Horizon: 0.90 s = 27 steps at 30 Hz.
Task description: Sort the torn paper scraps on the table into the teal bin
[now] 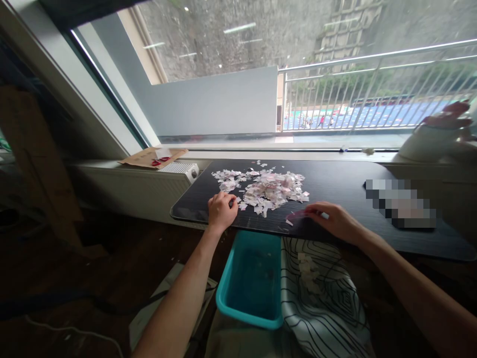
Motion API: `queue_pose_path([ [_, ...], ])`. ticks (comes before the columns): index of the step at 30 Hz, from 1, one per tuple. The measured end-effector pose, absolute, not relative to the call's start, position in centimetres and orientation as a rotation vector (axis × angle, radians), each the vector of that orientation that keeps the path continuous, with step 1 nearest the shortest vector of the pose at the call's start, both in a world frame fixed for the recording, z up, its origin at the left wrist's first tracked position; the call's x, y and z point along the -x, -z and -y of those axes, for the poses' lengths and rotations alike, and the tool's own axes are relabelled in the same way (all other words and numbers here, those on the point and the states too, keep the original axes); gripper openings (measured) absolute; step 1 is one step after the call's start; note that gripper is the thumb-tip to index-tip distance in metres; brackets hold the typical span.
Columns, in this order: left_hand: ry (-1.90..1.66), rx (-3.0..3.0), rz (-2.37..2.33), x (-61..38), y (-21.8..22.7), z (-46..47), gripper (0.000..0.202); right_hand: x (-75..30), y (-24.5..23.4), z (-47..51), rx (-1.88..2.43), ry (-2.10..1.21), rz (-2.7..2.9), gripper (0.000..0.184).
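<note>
A loose pile of small torn paper pieces (274,189), white and pale pink, lies on the black tabletop (331,179). At the pile's near left edge is my left hand (222,211), its fingers curled closed; a small dark spot shows by the thumb, too unclear to name. My right hand (333,219) is at the table's front edge, right of the pile. Its thumb and fingers pinch a pinkish, see-through strip (296,215) that points left over the table. One white paper scrap (289,223) lies just below that strip.
A teal plastic basin (249,318) sits below the table's front edge, beside a striped cloth (324,308) with paper scraps on it. Red-handled scissors (161,161) rest on a brown envelope (137,158) at left. A blurred-out object (402,204) lies at right. Behind is a window.
</note>
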<state>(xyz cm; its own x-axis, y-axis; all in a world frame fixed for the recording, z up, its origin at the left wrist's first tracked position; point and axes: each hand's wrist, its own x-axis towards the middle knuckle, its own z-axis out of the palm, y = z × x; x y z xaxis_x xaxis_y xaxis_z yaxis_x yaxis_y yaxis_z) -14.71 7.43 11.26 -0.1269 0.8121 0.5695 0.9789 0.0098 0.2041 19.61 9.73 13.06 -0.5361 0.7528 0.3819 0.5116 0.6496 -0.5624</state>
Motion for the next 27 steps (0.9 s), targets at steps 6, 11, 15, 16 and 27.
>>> queue_pose_path([
  [6, 0.818, 1.853, 2.014, 14.7, -11.2, -7.5, 0.014, -21.5, -13.3, -9.1, 1.003, -0.496, 2.246, 0.024],
  [11, 0.815, 1.856, 1.994, 14.8, -11.2, -7.5, 0.013, -20.2, -13.1, -9.9, 1.106, -0.401, 2.197, 0.024],
  [15, 0.815, 1.857, 1.998, 14.8, -11.2, -7.5, 0.014, -21.2, -13.5, -8.0, 1.060, -0.499, 2.296, 0.023],
  [16, 0.815, 1.855, 2.001, 14.8, -11.2, -7.5, 0.014, -21.5, -13.7, -7.6, 1.035, -0.526, 2.314, 0.023],
  [27, 0.812, 1.854, 1.995, 14.9, -11.2, -7.5, 0.013, -21.5, -13.4, -5.9, 0.992, -0.562, 2.326, 0.021],
])
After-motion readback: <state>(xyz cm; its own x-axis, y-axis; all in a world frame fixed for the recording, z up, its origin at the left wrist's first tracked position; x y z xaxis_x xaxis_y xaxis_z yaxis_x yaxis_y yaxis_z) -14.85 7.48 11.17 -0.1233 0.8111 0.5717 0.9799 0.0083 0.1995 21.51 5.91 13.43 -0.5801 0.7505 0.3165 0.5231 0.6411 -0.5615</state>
